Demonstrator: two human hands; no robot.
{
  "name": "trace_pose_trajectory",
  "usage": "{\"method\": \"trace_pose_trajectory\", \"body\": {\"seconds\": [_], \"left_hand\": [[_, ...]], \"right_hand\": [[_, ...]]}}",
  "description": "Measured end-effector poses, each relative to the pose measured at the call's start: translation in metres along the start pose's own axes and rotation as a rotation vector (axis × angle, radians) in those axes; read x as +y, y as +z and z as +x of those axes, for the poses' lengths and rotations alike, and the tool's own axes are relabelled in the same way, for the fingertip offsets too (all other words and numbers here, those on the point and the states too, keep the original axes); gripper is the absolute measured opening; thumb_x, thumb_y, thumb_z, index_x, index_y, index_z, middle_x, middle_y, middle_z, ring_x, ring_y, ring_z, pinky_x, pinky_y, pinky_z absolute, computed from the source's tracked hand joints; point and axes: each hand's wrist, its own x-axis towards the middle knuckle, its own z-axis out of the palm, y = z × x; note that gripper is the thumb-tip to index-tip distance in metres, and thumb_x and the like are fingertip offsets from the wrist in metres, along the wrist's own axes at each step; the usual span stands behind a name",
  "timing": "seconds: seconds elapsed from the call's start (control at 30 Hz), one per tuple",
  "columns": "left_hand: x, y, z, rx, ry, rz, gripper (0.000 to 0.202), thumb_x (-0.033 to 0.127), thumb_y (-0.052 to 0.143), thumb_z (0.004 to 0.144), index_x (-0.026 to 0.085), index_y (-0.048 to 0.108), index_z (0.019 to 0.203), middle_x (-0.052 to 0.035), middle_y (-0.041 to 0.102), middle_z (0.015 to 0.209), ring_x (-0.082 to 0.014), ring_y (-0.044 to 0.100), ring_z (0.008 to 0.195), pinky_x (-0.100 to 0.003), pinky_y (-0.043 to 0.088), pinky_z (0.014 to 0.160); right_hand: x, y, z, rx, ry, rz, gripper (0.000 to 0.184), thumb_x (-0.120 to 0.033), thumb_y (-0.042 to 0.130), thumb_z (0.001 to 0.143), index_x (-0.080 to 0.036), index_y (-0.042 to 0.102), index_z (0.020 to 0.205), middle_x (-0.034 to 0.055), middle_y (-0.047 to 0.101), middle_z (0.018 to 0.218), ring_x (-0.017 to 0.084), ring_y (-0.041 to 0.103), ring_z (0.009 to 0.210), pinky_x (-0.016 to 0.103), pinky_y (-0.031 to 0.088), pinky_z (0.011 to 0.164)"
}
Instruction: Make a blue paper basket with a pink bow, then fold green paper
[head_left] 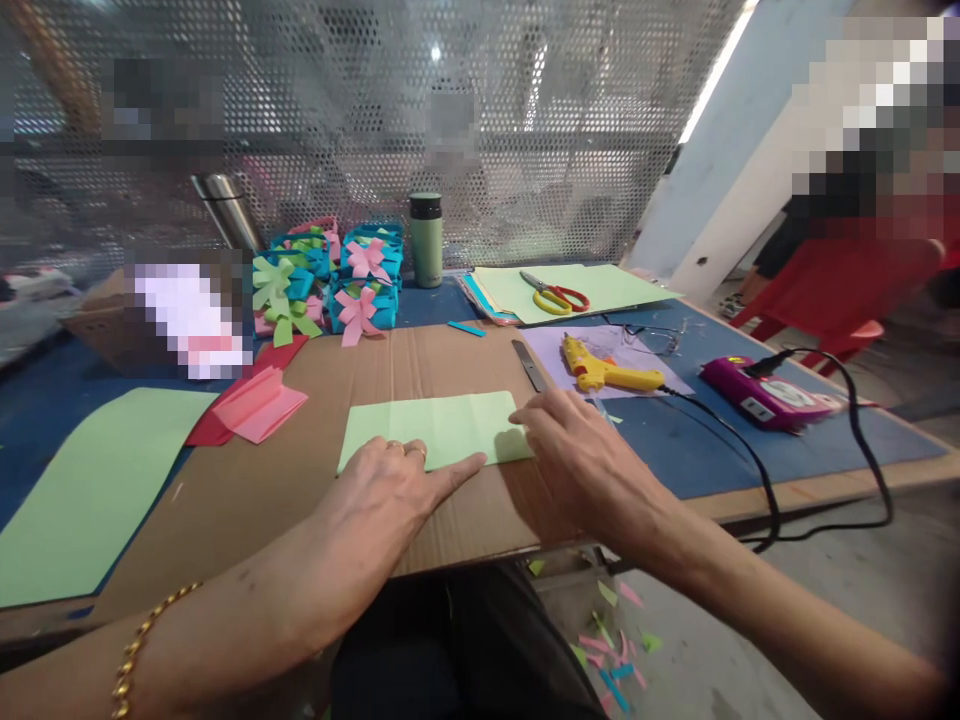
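Note:
A folded light green paper [431, 425] lies on a brown cardboard sheet [315, 480] on the blue table. My left hand [390, 495] rests on the paper's near edge, index finger stretched out flat along it. My right hand [581, 450] presses on the paper's right end with fingers flat and spread. Neither hand holds anything.
Scissors [555, 295] on green sheets, a yellow glue gun [604, 370], a knife blade [529, 365], a purple power strip [765, 395] with black cables, a green flask [426, 240], blue boxes with paper bows [352, 285], pink folded paper [259, 405], a large green sheet [82, 490].

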Motion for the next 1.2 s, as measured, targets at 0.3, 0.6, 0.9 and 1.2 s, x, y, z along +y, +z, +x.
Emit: {"method": "trace_pose_trajectory", "body": {"seconds": [0.3,0.6,0.9,1.2], "left_hand": [[0.006,-0.008,0.002,-0.034,-0.035,0.114,0.088,0.013,0.068,0.085,0.038,0.026,0.158,-0.0035,0.065,0.094,-0.0201,0.064,0.076,-0.030,0.045,0.071],[0.000,0.003,-0.001,0.075,-0.018,0.051,0.087,0.015,0.068,0.085,0.041,0.027,0.157,-0.0021,0.061,0.090,-0.0220,0.063,0.074,-0.035,0.045,0.070],[0.007,0.004,-0.007,0.154,0.006,0.070,0.027,0.013,0.064,0.085,0.021,0.064,0.112,-0.0052,0.060,0.086,-0.0259,0.061,0.081,-0.038,0.047,0.070],[0.012,0.019,-0.046,0.304,-0.190,0.201,0.051,0.000,0.050,0.088,0.009,0.055,0.138,-0.0117,0.067,0.098,-0.0234,0.067,0.084,-0.037,0.056,0.075]], "right_hand": [[-0.028,0.008,-0.019,-0.082,-0.060,-0.241,0.030,-0.041,0.048,0.104,-0.016,0.064,0.099,0.0082,0.060,0.096,0.025,0.051,0.086,0.041,0.038,0.077],[-0.038,0.004,-0.026,0.140,-0.058,-0.416,0.024,-0.032,0.055,0.100,-0.015,0.068,0.089,0.0088,0.062,0.083,0.027,0.051,0.081,0.044,0.039,0.081],[-0.053,0.020,0.007,0.077,-0.187,0.011,0.032,-0.035,0.053,0.102,-0.008,0.059,0.117,0.0109,0.058,0.095,0.025,0.049,0.082,0.039,0.047,0.072],[-0.058,0.025,0.005,-0.064,-0.104,-0.095,0.049,-0.053,0.065,0.092,-0.025,0.056,0.132,0.0069,0.057,0.097,0.025,0.049,0.082,0.039,0.043,0.071]]}}
